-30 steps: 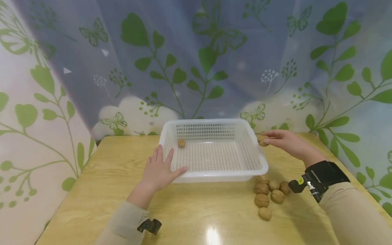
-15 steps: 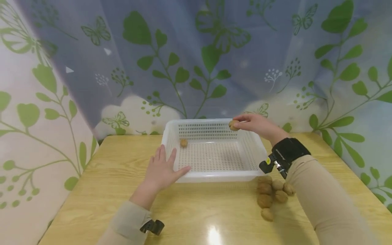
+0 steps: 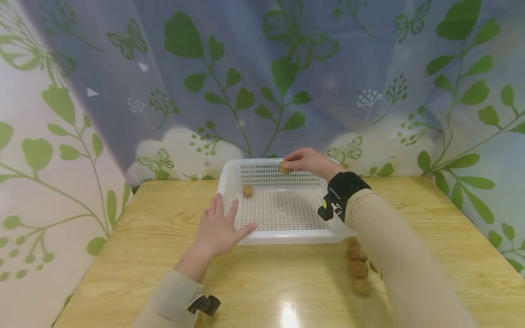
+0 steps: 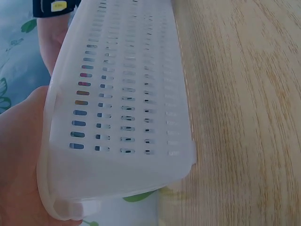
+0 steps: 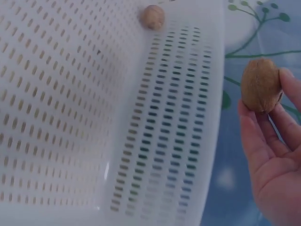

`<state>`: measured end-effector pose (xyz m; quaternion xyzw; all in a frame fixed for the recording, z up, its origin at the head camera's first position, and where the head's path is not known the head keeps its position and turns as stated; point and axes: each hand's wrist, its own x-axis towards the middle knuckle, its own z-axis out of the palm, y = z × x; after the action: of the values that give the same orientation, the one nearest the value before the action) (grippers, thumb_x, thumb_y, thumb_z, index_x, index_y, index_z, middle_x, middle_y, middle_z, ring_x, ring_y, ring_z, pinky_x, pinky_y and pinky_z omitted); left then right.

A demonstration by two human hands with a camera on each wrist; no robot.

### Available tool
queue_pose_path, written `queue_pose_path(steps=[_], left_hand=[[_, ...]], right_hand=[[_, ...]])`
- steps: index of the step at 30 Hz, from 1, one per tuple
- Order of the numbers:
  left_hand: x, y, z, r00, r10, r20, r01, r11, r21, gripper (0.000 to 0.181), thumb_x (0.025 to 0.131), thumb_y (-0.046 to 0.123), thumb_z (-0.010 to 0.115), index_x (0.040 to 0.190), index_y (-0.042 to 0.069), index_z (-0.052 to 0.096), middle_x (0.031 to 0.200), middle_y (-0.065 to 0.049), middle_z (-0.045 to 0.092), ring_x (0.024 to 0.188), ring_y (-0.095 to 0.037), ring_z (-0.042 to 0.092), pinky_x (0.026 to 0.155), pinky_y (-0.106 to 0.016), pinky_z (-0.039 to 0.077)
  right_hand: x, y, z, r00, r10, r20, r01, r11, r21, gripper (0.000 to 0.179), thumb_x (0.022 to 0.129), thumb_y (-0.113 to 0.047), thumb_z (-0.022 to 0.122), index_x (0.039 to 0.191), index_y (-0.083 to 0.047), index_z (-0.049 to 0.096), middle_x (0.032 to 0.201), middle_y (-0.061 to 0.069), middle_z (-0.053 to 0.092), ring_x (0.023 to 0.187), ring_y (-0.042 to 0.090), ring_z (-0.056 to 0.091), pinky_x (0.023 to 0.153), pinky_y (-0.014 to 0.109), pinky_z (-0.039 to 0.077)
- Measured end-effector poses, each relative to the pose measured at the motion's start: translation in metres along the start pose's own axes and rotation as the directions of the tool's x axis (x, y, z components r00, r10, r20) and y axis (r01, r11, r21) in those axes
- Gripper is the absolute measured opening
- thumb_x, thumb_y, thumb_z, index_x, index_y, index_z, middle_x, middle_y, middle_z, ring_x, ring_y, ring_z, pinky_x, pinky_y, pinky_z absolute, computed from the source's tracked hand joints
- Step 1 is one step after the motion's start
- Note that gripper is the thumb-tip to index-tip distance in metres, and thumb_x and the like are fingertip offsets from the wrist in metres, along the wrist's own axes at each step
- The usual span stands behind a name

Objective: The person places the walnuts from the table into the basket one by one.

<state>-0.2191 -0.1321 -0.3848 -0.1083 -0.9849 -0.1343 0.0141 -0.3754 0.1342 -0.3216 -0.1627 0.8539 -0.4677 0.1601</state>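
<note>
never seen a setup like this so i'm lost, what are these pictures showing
No robot here, just someone working bare-handed. The wide picture comes from a head-worn camera looking down; the other two come from small cameras on each wrist. On the wooden table sits a white slotted basket with one walnut inside; more walnuts lie near its right front corner, partly hidden by the right sleeve. The left hand rests on its left front corner. The right hand holds another walnut in its fingers near the basket's far side.
</note>
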Motion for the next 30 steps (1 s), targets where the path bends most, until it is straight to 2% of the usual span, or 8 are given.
queue_pose_path(steps=[7, 10, 11, 15, 17, 22, 26, 30], left_hand=[[-0.001, 0.002, -0.001, 1.0, 0.001, 0.008, -0.001, 1.0, 0.005, 0.095, 0.081, 0.078, 0.03, 0.147, 0.01, 0.028, 0.15, -0.029, 0.003, 0.139, -0.042, 0.003, 0.107, -0.058, 0.013], [-0.002, 0.002, 0.0, 1.0, 0.002, -0.001, -0.002, 1.0, 0.005, 0.094, 0.082, 0.077, 0.032, 0.147, 0.01, 0.029, 0.15, -0.03, 0.004, 0.138, -0.042, 0.004, 0.107, -0.058, 0.015], [-0.003, 0.002, 0.0, 1.0, 0.002, -0.005, -0.002, 1.0, 0.002, 0.093, 0.082, 0.076, 0.033, 0.147, 0.009, 0.03, 0.15, -0.03, 0.005, 0.138, -0.042, 0.005, 0.106, -0.058, 0.015], [-0.006, 0.002, 0.002, 1.0, 0.0, -0.004, 0.0, 1.0, -0.001, 0.091, 0.083, 0.074, 0.036, 0.146, 0.008, 0.031, 0.15, -0.03, 0.006, 0.138, -0.042, 0.006, 0.106, -0.059, 0.016], [-0.007, 0.003, 0.003, 1.0, -0.003, -0.005, 0.003, 1.0, 0.01, 0.092, 0.083, 0.075, 0.035, 0.146, 0.009, 0.031, 0.15, -0.031, 0.006, 0.138, -0.042, 0.007, 0.105, -0.059, 0.017], [-0.005, 0.004, 0.003, 1.0, -0.004, -0.008, 0.004, 1.0, 0.021, 0.092, 0.083, 0.076, 0.033, 0.146, 0.009, 0.031, 0.15, -0.031, 0.006, 0.138, -0.042, 0.006, 0.105, -0.06, 0.017], [-0.002, 0.004, 0.003, 1.0, -0.004, -0.019, 0.004, 1.0, 0.023, 0.091, 0.083, 0.075, 0.034, 0.146, 0.008, 0.032, 0.149, -0.031, 0.006, 0.138, -0.042, 0.005, 0.105, -0.06, 0.017], [0.0, 0.002, 0.002, 1.0, -0.004, -0.027, 0.005, 0.999, 0.035, 0.091, 0.083, 0.074, 0.034, 0.146, 0.009, 0.031, 0.15, -0.031, 0.005, 0.139, -0.041, 0.004, 0.105, -0.059, 0.017]], right_hand=[[0.033, 0.007, 0.031, 0.997, 0.053, -0.053, -0.057, 0.996, -0.066, 0.042, 0.09, -0.022, 0.064, 0.125, 0.0, 0.057, 0.125, 0.017, 0.055, 0.111, 0.029, 0.052, 0.094, 0.042, 0.042], [0.047, 0.014, 0.047, 0.998, 0.047, -0.031, -0.05, 0.993, -0.103, 0.04, 0.088, -0.023, 0.066, 0.121, -0.003, 0.061, 0.121, 0.013, 0.058, 0.105, 0.025, 0.055, 0.089, 0.038, 0.045], [0.062, 0.029, 0.052, 1.0, 0.005, -0.021, -0.007, 0.995, -0.102, 0.039, 0.085, -0.028, 0.07, 0.116, -0.005, 0.065, 0.115, 0.01, 0.062, 0.098, 0.022, 0.058, 0.082, 0.034, 0.048], [0.11, 0.077, 0.076, 0.999, -0.027, 0.043, 0.034, 0.982, -0.186, 0.043, 0.077, -0.037, 0.076, 0.11, -0.01, 0.069, 0.103, 0.004, 0.065, 0.081, 0.016, 0.059, 0.069, 0.03, 0.048], [0.132, 0.099, 0.085, 0.998, -0.012, 0.055, 0.024, 0.976, -0.216, 0.043, 0.075, -0.039, 0.077, 0.107, -0.011, 0.07, 0.1, 0.003, 0.066, 0.081, 0.016, 0.059, 0.069, 0.03, 0.049], [0.155, 0.124, 0.1, 0.999, -0.015, 0.04, 0.025, 0.964, -0.266, 0.039, 0.077, -0.038, 0.075, 0.103, -0.009, 0.07, 0.096, 0.005, 0.066, 0.081, 0.017, 0.061, 0.068, 0.032, 0.05], [0.175, 0.146, 0.106, 0.996, -0.091, -0.01, 0.084, 0.957, -0.278, 0.045, 0.071, -0.048, 0.077, 0.092, -0.009, 0.07, 0.084, 0.002, 0.064, 0.072, 0.014, 0.059, 0.059, 0.028, 0.048], [0.161, 0.127, 0.107, 0.997, -0.07, -0.027, 0.061, 0.967, -0.246, 0.044, 0.073, -0.044, 0.077, 0.097, -0.007, 0.069, 0.091, 0.004, 0.065, 0.08, 0.015, 0.06, 0.066, 0.03, 0.05]])
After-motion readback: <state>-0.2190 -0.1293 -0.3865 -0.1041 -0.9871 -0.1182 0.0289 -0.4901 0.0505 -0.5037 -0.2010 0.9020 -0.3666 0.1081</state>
